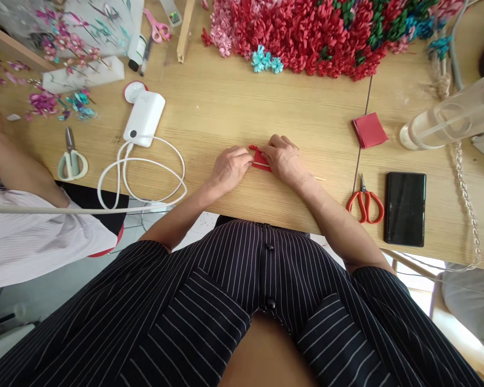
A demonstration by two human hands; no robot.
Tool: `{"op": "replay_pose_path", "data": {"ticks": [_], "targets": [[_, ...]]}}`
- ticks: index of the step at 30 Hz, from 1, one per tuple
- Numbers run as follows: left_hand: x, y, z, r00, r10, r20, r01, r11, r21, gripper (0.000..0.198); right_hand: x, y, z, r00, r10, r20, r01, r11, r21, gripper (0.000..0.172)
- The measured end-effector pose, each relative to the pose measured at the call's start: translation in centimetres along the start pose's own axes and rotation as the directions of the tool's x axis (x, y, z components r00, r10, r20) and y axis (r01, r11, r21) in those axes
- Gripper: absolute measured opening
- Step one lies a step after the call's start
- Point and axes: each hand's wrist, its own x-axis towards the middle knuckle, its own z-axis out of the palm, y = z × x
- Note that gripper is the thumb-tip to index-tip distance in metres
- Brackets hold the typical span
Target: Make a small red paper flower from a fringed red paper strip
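A person in a dark pinstriped top works with both hands at a wooden table, a small red piece between them near the front edge. The left hand pinches the piece's left side in its fingertips, while the right hand is closed on its right end, thumb and fingers gathered over it. A pale strip runs across the piece, and the tip of a thin stick shows past the right wrist; the hand hides whether the two are one. To the right lie a folded red square, red-handled scissors with points away from the person, and a black phone, with a clear container beyond. Across the far side spreads a heap of mostly red flowers, a pale blue cluster at its near edge. To the left, a white device trails a looped cable beside pale-handled scissors. At far left, a co-worker's arm reaches over the table.
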Motion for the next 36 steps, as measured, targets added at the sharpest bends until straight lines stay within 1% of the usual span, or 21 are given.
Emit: {"op": "replay_pose_path", "data": {"ticks": [7, 11, 14, 17, 21, 24, 26, 29, 31, 33, 36], "targets": [[0.3, 0.0, -0.3, 0.999, 0.015, 0.038, -0.015, 1.000, -0.001, 0.020, -0.1, -0.2, -0.3, 1.000, 0.020, 0.008, -0.020, 1.000, 0.018, 0.043], [0.0, 0.0, -0.1, 1.000, 0.003, 0.023, -0.002, 1.000, -0.022, 0.022, -0.2, -0.2, -0.3, 0.999, 0.023, 0.024, -0.024, 0.999, 0.027, 0.044], [-0.2, 0.0, 0.0, 1.000, 0.008, 0.010, -0.007, 1.000, -0.029, 0.025, -0.1, -0.1, -0.2, 1.000, 0.020, 0.022, -0.021, 0.999, 0.024, 0.043], [-0.4, -0.1, 0.0, 0.999, 0.035, 0.026, -0.034, 0.999, -0.027, 0.034, 0.1, 0.0, 0.2, 0.999, 0.028, 0.019, -0.028, 0.999, 0.016, 0.041], [-0.4, -0.1, 0.1, 0.997, 0.050, 0.050, -0.048, 0.998, -0.040, 0.042, 0.2, 0.3, 0.5, 1.000, 0.023, -0.019, -0.023, 1.000, 0.019, 0.039], [-0.2, 0.0, 0.3, 0.996, 0.055, 0.068, -0.056, 0.998, 0.004, 0.043, -0.3, 0.6, 0.4, 0.997, 0.002, -0.074, 0.003, 0.998, 0.068, 0.037], [0.0, 0.1, 0.4, 0.995, 0.050, 0.090, -0.053, 0.998, 0.041, 0.043, -0.7, 0.8, 0.2, 0.996, -0.018, -0.084, 0.026, 0.995, 0.094, 0.034], [0.3, 0.4, 0.6, 0.993, 0.037, 0.109, -0.046, 0.995, 0.086, 0.043, -1.3, 0.7, 0.0, 1.000, -0.024, -0.017, 0.025, 0.997, 0.066, 0.028], [0.3, 0.4, 0.7, 0.995, 0.030, 0.097, -0.040, 0.994, 0.098, 0.042, -1.4, 0.5, 0.0, 0.999, -0.010, 0.032, 0.008, 0.999, 0.052, 0.026], [0.0, 0.3, 0.8, 0.997, 0.024, 0.068, -0.028, 0.997, 0.074, 0.040, -1.4, 0.3, 0.1, 0.998, 0.008, 0.059, -0.011, 0.999, 0.050, 0.025], [-0.5, 0.1, 0.8, 1.000, -0.003, -0.004, 0.003, 1.000, -0.006, 0.035, -1.3, 0.3, 0.2, 0.998, 0.019, 0.057, -0.022, 0.999, 0.043, 0.024]]}}
